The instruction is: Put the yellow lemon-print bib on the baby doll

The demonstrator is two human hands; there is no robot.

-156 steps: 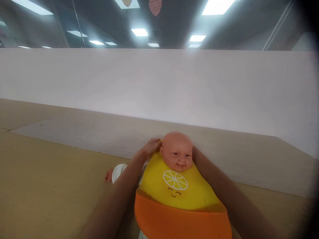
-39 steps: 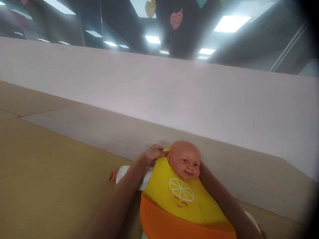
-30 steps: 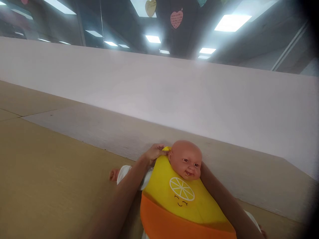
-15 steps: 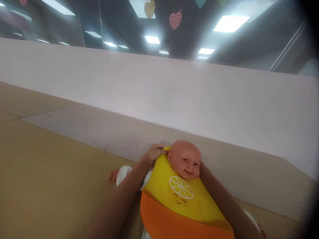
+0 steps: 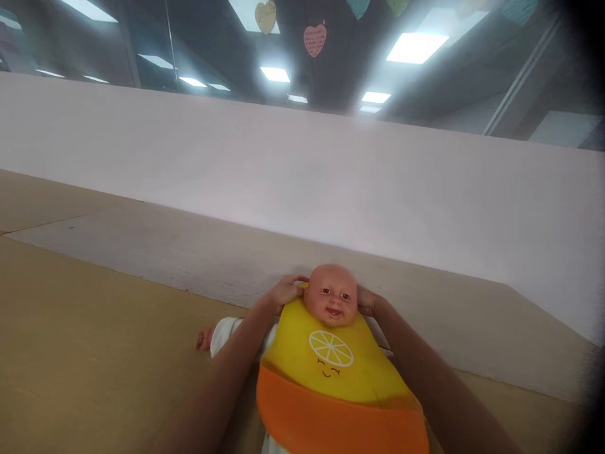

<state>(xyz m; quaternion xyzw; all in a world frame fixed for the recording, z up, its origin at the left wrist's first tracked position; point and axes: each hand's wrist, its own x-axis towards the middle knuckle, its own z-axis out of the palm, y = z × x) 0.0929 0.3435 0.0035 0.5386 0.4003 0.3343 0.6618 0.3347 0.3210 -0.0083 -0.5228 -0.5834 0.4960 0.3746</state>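
A baby doll [image 5: 332, 291] lies on its back, face up, dressed in white. Over its chest spreads a yellow bib [image 5: 293, 343] with a white citrus slice and a smiling face printed on it; an orange pocket [image 5: 340, 419] forms its lower edge. My left hand [image 5: 287, 291] is closed on the bib's neck edge, left of the doll's head. On the other side, my right hand [image 5: 367, 300] reaches behind the doll's neck, where its fingers are hidden. The doll's small hand [image 5: 204, 339] pokes out of a white sleeve at the left.
The doll rests on a tan surface [image 5: 94, 340] with a paler strip [image 5: 155, 239] behind it. A white low wall [image 5: 236, 157] runs across the back. Above it is glass reflecting ceiling lights, with paper hearts [image 5: 314, 40] stuck on.
The doll's head has turned from facing right to nearly straight toward me. More of my right hand now shows beside the head. The whole view has shifted slightly.
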